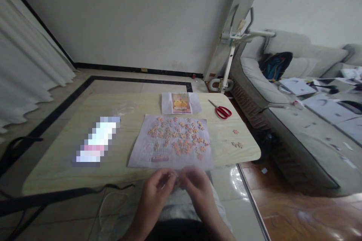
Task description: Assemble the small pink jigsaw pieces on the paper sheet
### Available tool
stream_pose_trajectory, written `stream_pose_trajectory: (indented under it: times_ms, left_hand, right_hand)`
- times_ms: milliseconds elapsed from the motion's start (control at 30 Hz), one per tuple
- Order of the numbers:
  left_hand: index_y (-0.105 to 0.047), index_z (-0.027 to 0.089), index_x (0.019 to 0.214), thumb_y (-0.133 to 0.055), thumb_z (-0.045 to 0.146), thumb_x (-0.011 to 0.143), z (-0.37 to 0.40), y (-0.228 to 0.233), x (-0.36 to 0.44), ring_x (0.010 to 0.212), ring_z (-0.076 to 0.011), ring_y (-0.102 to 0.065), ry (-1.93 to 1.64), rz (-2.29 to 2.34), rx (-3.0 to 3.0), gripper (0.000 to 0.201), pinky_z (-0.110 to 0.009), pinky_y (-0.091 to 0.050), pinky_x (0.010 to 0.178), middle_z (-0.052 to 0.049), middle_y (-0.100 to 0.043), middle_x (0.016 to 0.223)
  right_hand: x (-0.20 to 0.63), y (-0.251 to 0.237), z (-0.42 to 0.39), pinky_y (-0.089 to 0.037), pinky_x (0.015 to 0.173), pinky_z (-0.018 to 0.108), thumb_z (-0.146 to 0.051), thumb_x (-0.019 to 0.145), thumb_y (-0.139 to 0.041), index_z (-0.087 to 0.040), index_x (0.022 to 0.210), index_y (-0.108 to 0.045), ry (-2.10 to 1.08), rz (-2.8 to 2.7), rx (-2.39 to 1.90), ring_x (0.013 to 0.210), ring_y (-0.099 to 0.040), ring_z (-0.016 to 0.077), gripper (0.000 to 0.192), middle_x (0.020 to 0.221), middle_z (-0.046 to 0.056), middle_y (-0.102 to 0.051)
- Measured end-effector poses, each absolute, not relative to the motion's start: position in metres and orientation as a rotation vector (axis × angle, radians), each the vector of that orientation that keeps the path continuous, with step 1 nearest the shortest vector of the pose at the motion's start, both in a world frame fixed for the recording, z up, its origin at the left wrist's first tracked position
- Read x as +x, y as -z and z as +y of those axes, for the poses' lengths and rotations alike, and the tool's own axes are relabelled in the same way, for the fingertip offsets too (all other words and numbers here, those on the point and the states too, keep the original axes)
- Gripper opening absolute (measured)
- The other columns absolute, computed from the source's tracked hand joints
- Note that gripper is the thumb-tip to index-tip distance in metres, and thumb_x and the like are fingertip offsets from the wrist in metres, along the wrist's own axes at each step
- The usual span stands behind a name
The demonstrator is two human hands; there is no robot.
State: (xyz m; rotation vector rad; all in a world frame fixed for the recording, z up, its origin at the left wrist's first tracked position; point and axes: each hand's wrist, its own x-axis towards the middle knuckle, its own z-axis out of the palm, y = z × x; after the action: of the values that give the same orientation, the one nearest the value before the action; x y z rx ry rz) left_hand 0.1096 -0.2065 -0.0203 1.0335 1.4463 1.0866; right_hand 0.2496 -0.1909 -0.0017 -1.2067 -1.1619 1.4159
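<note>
My left hand (158,185) and my right hand (195,181) meet just in front of the table's near edge, fingertips pinched together. Whatever is between them is too small and blurred to make out. Beyond them a pale paper sheet (140,147) carries many loose jigsaw puzzle pieces (183,146) in orange and pink. A short pinkish joined strip (160,158) lies near the sheet's front edge. Behind the sheet is a printed picture (181,103) with yellow figures on white paper.
Red-handled scissors (223,112) lie at the right of the wooden table (65,135), with a few stray pieces (236,144) nearer its right end. A blurred-out, bright screen-like object (97,141) is on the left. A grey sofa (294,128) stands to the right.
</note>
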Motion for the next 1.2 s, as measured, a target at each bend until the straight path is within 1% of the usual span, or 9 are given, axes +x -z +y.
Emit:
stream_pose_trajectory:
  times_ms: [100, 333, 400, 500, 633, 767, 900, 1067, 1200]
  left_hand:
    - [-0.068, 0.018, 0.081, -0.065, 0.047, 0.078, -0.206, 0.020, 0.109, 0.075, -0.0206, -0.071, -1.109, 1.467, 0.999, 0.030, -0.027, -0.058, 0.070, -0.006, -0.073, 0.078]
    - [-0.068, 0.017, 0.083, -0.069, 0.046, 0.075, -0.207, 0.021, 0.113, 0.077, -0.0212, -0.072, -1.160, 1.470, 0.923, 0.029, -0.027, -0.059, 0.071, -0.007, -0.074, 0.081]
    - [-0.069, 0.017, 0.082, -0.070, 0.047, 0.074, -0.207, 0.021, 0.114, 0.075, -0.0215, -0.072, -1.159, 1.474, 0.904, 0.031, -0.028, -0.059, 0.071, -0.006, -0.074, 0.079]
    - [-0.070, 0.016, 0.082, -0.073, 0.051, 0.069, -0.208, 0.020, 0.115, 0.077, -0.0237, -0.073, -1.167, 1.482, 0.869, 0.037, -0.030, -0.060, 0.071, -0.008, -0.075, 0.080]
    - [-0.072, 0.016, 0.081, -0.074, 0.056, 0.063, -0.206, 0.015, 0.116, 0.079, -0.0259, -0.073, -1.143, 1.486, 0.871, 0.044, -0.031, -0.061, 0.071, -0.010, -0.076, 0.083]
    - [-0.074, 0.016, 0.079, -0.075, 0.056, 0.062, -0.205, 0.005, 0.116, 0.078, -0.0264, -0.073, -1.116, 1.487, 0.900, 0.043, -0.032, -0.061, 0.071, -0.010, -0.076, 0.082]
    - [-0.072, 0.016, 0.079, -0.076, 0.054, 0.064, -0.204, 0.002, 0.118, 0.076, -0.0254, -0.072, -1.141, 1.487, 0.889, 0.041, -0.031, -0.060, 0.068, -0.009, -0.075, 0.080]
    - [-0.070, 0.016, 0.078, -0.078, 0.054, 0.059, -0.200, 0.005, 0.120, 0.071, -0.0238, -0.072, -1.182, 1.522, 0.866, 0.044, -0.029, -0.059, 0.064, -0.008, -0.074, 0.076]
    - [-0.071, 0.017, 0.075, -0.075, 0.051, 0.064, -0.198, 0.004, 0.121, 0.073, -0.0242, -0.072, -1.148, 1.557, 0.953, 0.037, -0.030, -0.060, 0.068, -0.008, -0.074, 0.074]
  right_hand:
    - [0.250, 0.003, -0.192, -0.048, 0.059, 0.025, -0.041, 0.080, -0.070, -0.018, 0.075, -0.064, -1.387, -1.191, -1.226, 0.061, -0.059, 0.0142, 0.025, 0.065, 0.000, -0.064]
    - [0.252, 0.009, -0.193, -0.049, 0.064, 0.027, -0.035, 0.080, -0.068, -0.017, 0.079, -0.065, -1.288, -1.265, -1.287, 0.067, -0.060, 0.0160, 0.018, 0.072, 0.003, -0.067]
    - [0.252, 0.010, -0.192, -0.048, 0.063, 0.026, -0.033, 0.078, -0.069, -0.018, 0.078, -0.063, -1.252, -1.254, -1.308, 0.066, -0.059, 0.0154, 0.016, 0.071, 0.002, -0.065]
    - [0.251, 0.012, -0.192, -0.048, 0.060, 0.025, -0.031, 0.076, -0.069, -0.018, 0.073, -0.061, -1.172, -1.265, -1.336, 0.062, -0.057, 0.0145, 0.016, 0.067, 0.001, -0.063]
    - [0.252, 0.013, -0.192, -0.048, 0.059, 0.025, -0.029, 0.077, -0.067, -0.017, 0.071, -0.064, -1.097, -1.319, -1.355, 0.061, -0.059, 0.0145, 0.013, 0.066, 0.001, -0.065]
    - [0.253, 0.013, -0.193, -0.047, 0.058, 0.024, -0.027, 0.078, -0.067, -0.017, 0.070, -0.067, -1.047, -1.361, -1.378, 0.061, -0.059, 0.0141, 0.013, 0.066, 0.002, -0.067]
    - [0.255, 0.013, -0.195, -0.048, 0.062, 0.024, -0.026, 0.079, -0.068, -0.018, 0.073, -0.069, -1.054, -1.330, -1.369, 0.064, -0.061, 0.0146, 0.011, 0.068, 0.002, -0.068]
    - [0.257, 0.011, -0.195, -0.051, 0.066, 0.025, -0.028, 0.080, -0.068, -0.018, 0.077, -0.072, -1.142, -1.308, -1.338, 0.069, -0.066, 0.0160, 0.011, 0.073, 0.003, -0.072]
    - [0.259, 0.009, -0.193, -0.053, 0.066, 0.026, -0.028, 0.078, -0.070, -0.018, 0.079, -0.072, -1.122, -1.257, -1.342, 0.070, -0.068, 0.0171, 0.011, 0.074, 0.004, -0.073]
